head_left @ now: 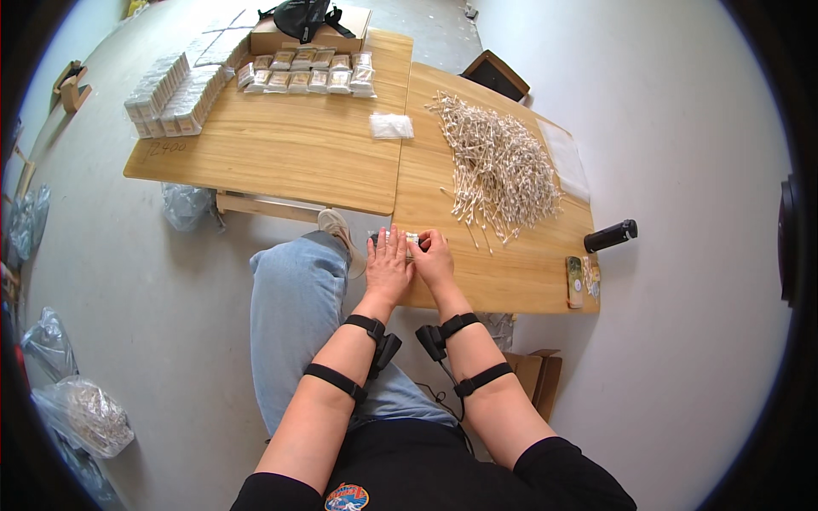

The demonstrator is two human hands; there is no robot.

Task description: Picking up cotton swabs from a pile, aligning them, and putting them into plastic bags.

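At the near left edge of the right-hand table, a small pale packet (412,238) lies mostly hidden under my hands, with dark patches showing beside it. My left hand (389,264) rests flat over it, fingers stretched out. The bent fingers of my right hand (434,258) close on the packet's right end; the exact grip is hidden. Beyond them spreads a big loose heap of cotton swabs (503,166), a few of them strayed toward my right hand. Farther off, near the seam of the two tables, lies a stack of clear plastic bags (391,126).
Filled swab packets (307,81) stand in rows on the left table (281,145), beside stacks of bundled packs (175,102). A black bag (302,19) sits on a cardboard box (268,38). At right are a black cylinder (611,236) and a phone (574,283). Plastic sacks (94,413) lie on the floor.
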